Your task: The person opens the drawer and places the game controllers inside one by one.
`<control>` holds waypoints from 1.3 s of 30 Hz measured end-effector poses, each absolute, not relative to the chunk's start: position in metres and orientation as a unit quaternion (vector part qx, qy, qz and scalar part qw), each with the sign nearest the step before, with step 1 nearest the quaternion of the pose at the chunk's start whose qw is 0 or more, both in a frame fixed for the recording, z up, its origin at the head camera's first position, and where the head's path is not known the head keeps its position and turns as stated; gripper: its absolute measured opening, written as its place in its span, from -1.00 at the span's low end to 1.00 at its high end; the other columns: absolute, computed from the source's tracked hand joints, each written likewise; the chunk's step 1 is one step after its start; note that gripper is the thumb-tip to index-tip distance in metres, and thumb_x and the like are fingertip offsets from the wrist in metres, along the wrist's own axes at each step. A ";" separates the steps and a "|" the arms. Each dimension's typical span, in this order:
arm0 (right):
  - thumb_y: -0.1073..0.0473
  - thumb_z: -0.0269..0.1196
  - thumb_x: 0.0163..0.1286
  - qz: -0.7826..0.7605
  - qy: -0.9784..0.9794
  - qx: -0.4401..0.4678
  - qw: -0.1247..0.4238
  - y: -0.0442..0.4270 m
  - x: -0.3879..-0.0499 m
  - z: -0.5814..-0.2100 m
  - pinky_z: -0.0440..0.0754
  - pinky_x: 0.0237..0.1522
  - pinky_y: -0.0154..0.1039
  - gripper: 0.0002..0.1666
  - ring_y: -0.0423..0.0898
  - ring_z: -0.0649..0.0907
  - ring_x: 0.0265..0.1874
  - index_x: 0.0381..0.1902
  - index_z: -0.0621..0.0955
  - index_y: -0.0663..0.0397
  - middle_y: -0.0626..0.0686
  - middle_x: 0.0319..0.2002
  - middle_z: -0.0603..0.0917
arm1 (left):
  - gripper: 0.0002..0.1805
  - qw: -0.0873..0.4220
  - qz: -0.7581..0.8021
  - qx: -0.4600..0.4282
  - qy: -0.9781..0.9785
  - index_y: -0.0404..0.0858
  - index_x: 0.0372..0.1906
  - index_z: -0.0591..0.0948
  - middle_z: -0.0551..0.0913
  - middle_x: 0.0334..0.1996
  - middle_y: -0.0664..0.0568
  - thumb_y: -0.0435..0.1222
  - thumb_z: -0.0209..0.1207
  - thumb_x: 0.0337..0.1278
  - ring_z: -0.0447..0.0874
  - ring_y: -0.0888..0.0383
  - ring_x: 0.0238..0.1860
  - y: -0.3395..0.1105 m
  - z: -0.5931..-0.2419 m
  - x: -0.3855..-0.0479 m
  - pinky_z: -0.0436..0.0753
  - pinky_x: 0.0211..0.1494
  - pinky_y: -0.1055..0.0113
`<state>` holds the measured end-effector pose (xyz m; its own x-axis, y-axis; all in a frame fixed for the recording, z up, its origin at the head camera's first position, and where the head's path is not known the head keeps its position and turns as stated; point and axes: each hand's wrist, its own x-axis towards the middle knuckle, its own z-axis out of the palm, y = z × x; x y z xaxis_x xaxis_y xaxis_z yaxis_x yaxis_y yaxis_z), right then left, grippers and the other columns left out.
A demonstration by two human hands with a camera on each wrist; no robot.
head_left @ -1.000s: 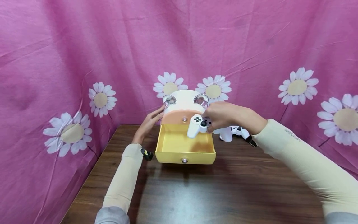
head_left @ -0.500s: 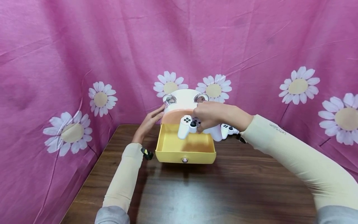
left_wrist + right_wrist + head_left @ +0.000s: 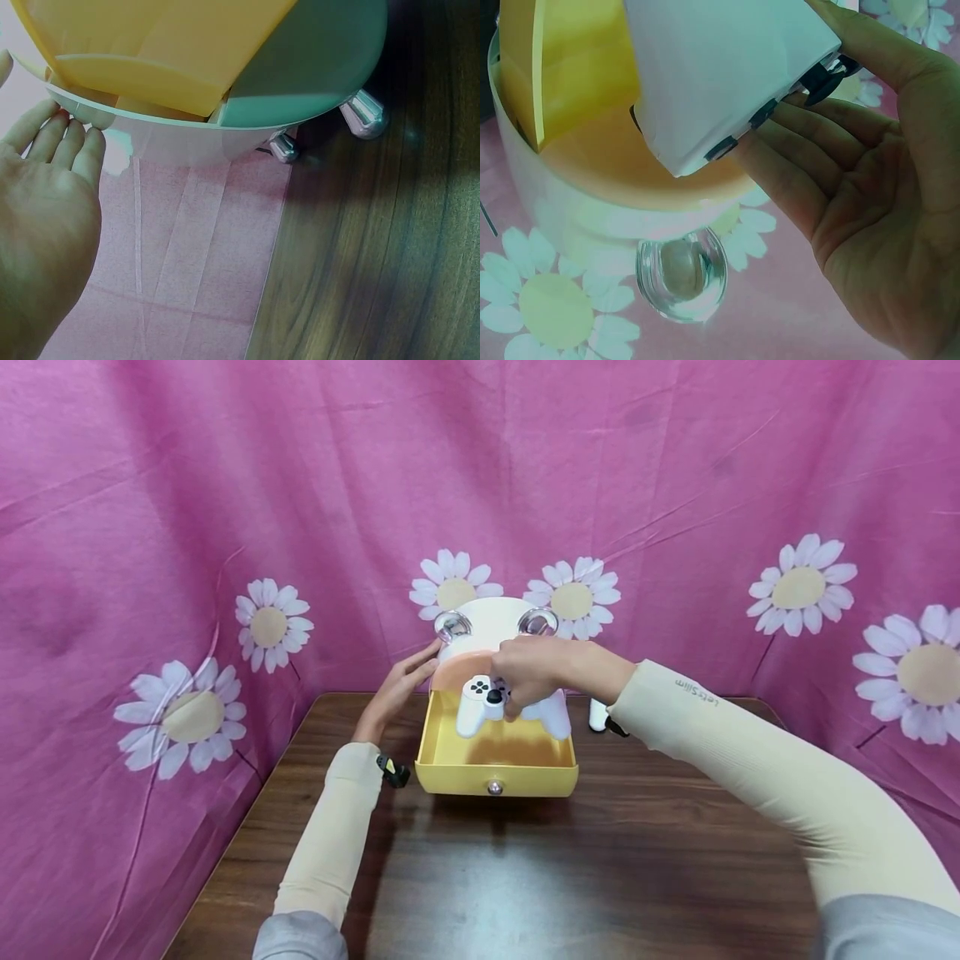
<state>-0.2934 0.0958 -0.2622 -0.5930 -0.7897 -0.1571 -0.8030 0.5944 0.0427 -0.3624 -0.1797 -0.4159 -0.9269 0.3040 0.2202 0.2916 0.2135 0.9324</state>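
Note:
A white game controller (image 3: 472, 717) hangs above the pulled-out yellow drawer (image 3: 450, 781), gripped from above by my right hand (image 3: 536, 668). In the right wrist view, the thumb and fingers hold the controller (image 3: 720, 75) with its black sticks and buttons turned toward the palm. The drawer belongs to a small rounded white cabinet (image 3: 495, 620) with an orange upper front and two silver rings on top. My left hand (image 3: 393, 697) rests against the cabinet's left side. In the left wrist view, its extended fingertips touch the white shell (image 3: 180, 142).
A second white controller (image 3: 597, 717) lies on the wooden table (image 3: 637, 843), mostly hidden behind my right wrist. A green lower front (image 3: 315, 60) and silver feet (image 3: 364, 114) show on the cabinet. Behind the table hangs a pink flowered curtain (image 3: 375, 485).
My right hand has carried the controller leftward from the drawer's right side to over its middle. The second controller is now more covered by my sleeve. My left hand stays put.

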 end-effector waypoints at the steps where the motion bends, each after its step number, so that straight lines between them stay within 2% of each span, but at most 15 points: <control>1: -0.11 0.61 0.08 0.055 0.892 -0.445 0.062 0.094 -0.294 -0.263 0.69 -0.24 -0.11 -0.67 -0.08 0.62 -0.40 -0.38 0.78 -0.05 -0.07 -0.44 0.72 | -0.38 0.005 0.596 0.191 0.780 0.02 0.64 0.36 0.30 0.66 0.15 -0.02 0.11 0.62 0.10 0.13 0.71 -0.180 -0.416 -0.362 0.10 0.79 0.07; 6: -0.11 0.61 0.06 0.049 0.894 -0.440 0.072 0.089 -0.298 -0.271 0.69 -0.26 -0.15 -0.67 -0.08 0.64 -0.41 -0.38 0.78 -0.05 -0.07 -0.44 0.73 | -0.39 0.004 0.598 0.192 0.778 0.00 0.63 0.37 0.32 0.65 0.15 -0.04 0.11 0.62 0.13 0.12 0.71 -0.179 -0.415 -0.362 0.13 0.78 0.09; 8: -0.06 0.62 0.06 0.036 0.895 -0.436 0.087 0.086 -0.299 -0.274 0.70 -0.25 -0.18 -0.62 -0.09 0.65 -0.38 -0.22 0.79 -0.04 -0.07 -0.41 0.73 | -0.39 0.004 0.600 0.196 0.776 -0.04 0.64 0.36 0.30 0.66 0.14 -0.07 0.10 0.63 0.11 0.12 0.71 -0.179 -0.415 -0.362 0.13 0.78 0.10; 13: 0.04 0.62 0.11 0.010 0.897 -0.422 0.130 0.080 -0.301 -0.281 0.73 -0.21 -0.25 -0.55 -0.13 0.69 -0.31 -0.04 0.77 -0.02 -0.10 -0.36 0.75 | -0.39 0.001 0.601 0.204 0.773 -0.09 0.64 0.35 0.29 0.66 0.13 -0.09 0.09 0.65 0.10 0.13 0.71 -0.180 -0.416 -0.363 0.15 0.78 0.10; 15: 0.04 0.62 0.12 0.011 0.897 -0.419 0.137 0.077 -0.301 -0.283 0.74 -0.22 -0.27 -0.64 -0.13 0.70 -0.30 -0.15 0.79 0.00 -0.10 -0.36 0.77 | -0.39 0.001 0.601 0.205 0.772 -0.09 0.64 0.35 0.29 0.66 0.13 -0.10 0.09 0.65 0.10 0.13 0.71 -0.180 -0.416 -0.363 0.15 0.78 0.10; 19: 0.04 0.62 0.12 0.013 0.897 -0.422 0.133 0.071 -0.302 -0.288 0.75 -0.19 -0.26 -0.65 -0.12 0.70 -0.25 -0.18 0.78 0.01 -0.09 -0.33 0.76 | -0.39 0.002 0.605 0.207 0.769 -0.10 0.64 0.35 0.28 0.67 0.13 -0.10 0.08 0.65 0.10 0.13 0.72 -0.180 -0.416 -0.364 0.14 0.78 0.10; 24: -0.09 0.61 0.14 0.048 0.897 -0.425 0.113 0.063 -0.303 -0.295 0.69 -0.07 -0.20 -0.69 -0.12 0.67 -0.24 -0.33 0.74 -0.08 -0.12 -0.38 0.73 | -0.40 0.008 0.603 0.204 0.771 -0.07 0.65 0.33 0.26 0.67 0.12 -0.12 0.07 0.66 0.09 0.11 0.72 -0.180 -0.417 -0.365 0.13 0.78 0.09; 29: -0.15 0.58 0.18 0.071 0.893 -0.428 0.115 0.058 -0.306 -0.303 0.67 -0.23 -0.22 -0.63 -0.15 0.64 -0.39 -0.50 0.63 -0.15 -0.15 -0.51 0.64 | -0.40 0.016 0.605 0.197 0.771 -0.05 0.65 0.32 0.24 0.68 0.11 -0.13 0.07 0.66 0.05 0.08 0.73 -0.181 -0.418 -0.366 0.08 0.79 0.05; 33: -0.14 0.58 0.19 0.075 0.891 -0.432 0.117 0.055 -0.307 -0.308 0.64 -0.29 -0.27 -0.62 -0.18 0.62 -0.42 -0.48 0.61 -0.15 -0.16 -0.49 0.65 | -0.40 0.013 0.603 0.199 0.773 0.00 0.64 0.34 0.27 0.67 0.16 -0.08 0.09 0.66 0.09 0.11 0.72 -0.181 -0.419 -0.367 0.13 0.78 0.06; 39: -0.14 0.58 0.21 0.087 0.897 -0.413 0.130 0.052 -0.309 -0.317 0.68 -0.22 -0.24 -0.63 -0.13 0.64 -0.35 -0.34 0.68 -0.07 -0.08 -0.36 0.70 | -0.38 0.002 0.591 0.201 0.781 0.01 0.63 0.38 0.33 0.64 0.19 0.00 0.12 0.62 0.16 0.14 0.70 -0.182 -0.418 -0.366 0.19 0.76 0.06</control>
